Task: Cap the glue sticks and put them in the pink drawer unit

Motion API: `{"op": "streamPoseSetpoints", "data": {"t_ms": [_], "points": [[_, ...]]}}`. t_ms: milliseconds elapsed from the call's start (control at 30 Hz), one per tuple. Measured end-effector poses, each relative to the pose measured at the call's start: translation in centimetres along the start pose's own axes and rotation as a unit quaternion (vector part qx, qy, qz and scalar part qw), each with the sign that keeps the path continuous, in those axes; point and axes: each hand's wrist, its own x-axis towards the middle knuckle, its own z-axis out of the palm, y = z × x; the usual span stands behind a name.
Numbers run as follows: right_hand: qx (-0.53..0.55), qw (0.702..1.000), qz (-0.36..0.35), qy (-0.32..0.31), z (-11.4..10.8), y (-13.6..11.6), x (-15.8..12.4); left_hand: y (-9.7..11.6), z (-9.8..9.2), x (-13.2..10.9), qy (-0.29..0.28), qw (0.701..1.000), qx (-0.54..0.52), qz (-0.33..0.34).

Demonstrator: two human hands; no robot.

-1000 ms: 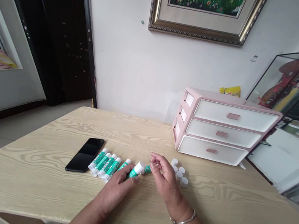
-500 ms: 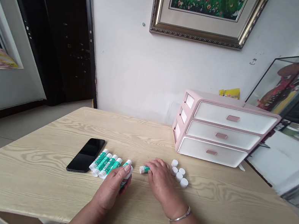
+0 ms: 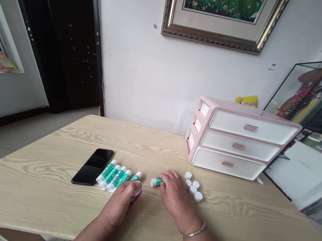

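Observation:
My left hand (image 3: 120, 202) is closed round a glue stick (image 3: 138, 188), thumb over its white end; most of the tube is hidden in the palm. My right hand (image 3: 174, 191) rests low over the table, its fingers curled over another green-and-white glue stick (image 3: 155, 182), whose white end pokes out to the left. Several glue sticks (image 3: 116, 178) lie side by side left of my left hand, and one more glue stick (image 3: 136, 176) lies just behind it. Loose white caps (image 3: 192, 190) sit in a group right of my right hand.
A black phone (image 3: 92, 166) lies left of the glue sticks on the wooden table (image 3: 41, 199). At the back right stands a pink-and-white drawer unit (image 3: 237, 144), with a yellow packet (image 3: 248, 100) on top. A framed picture (image 3: 213, 36) hangs on the wall.
The glue stick in my left hand has tilted, and its white end sits slightly lower, with the thumb shifted over it. My right hand has barely moved.

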Motion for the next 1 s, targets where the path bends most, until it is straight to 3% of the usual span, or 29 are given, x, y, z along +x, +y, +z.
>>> {"op": "streamPoseSetpoints", "data": {"t_ms": [233, 533, 667, 800, 1000], "points": [[0.021, 0.999, 0.012, 0.04, -0.2, 0.2, 0.2, -0.1, 0.1, 0.2, 0.021, 0.997, 0.067, -0.035], [0.016, 0.99, 0.061, 0.124, -0.6, 1.4, 0.4, 0.3, 0.9, 0.4, 0.0, 0.981, 0.196, 0.01], [-0.002, 0.981, 0.096, 0.17, -0.6, 1.8, 0.6, -0.2, 1.5, 1.2, 0.022, 0.97, 0.239, 0.042], [-0.003, 0.974, 0.112, 0.196, -0.9, 2.1, 0.6, 0.2, 1.8, 2.7, 0.049, 0.944, 0.321, 0.054], [-0.014, 0.957, 0.149, 0.247, -2.4, 3.2, 0.6, 1.5, 2.7, 4.7, 0.014, 0.868, 0.497, 0.008]]}}
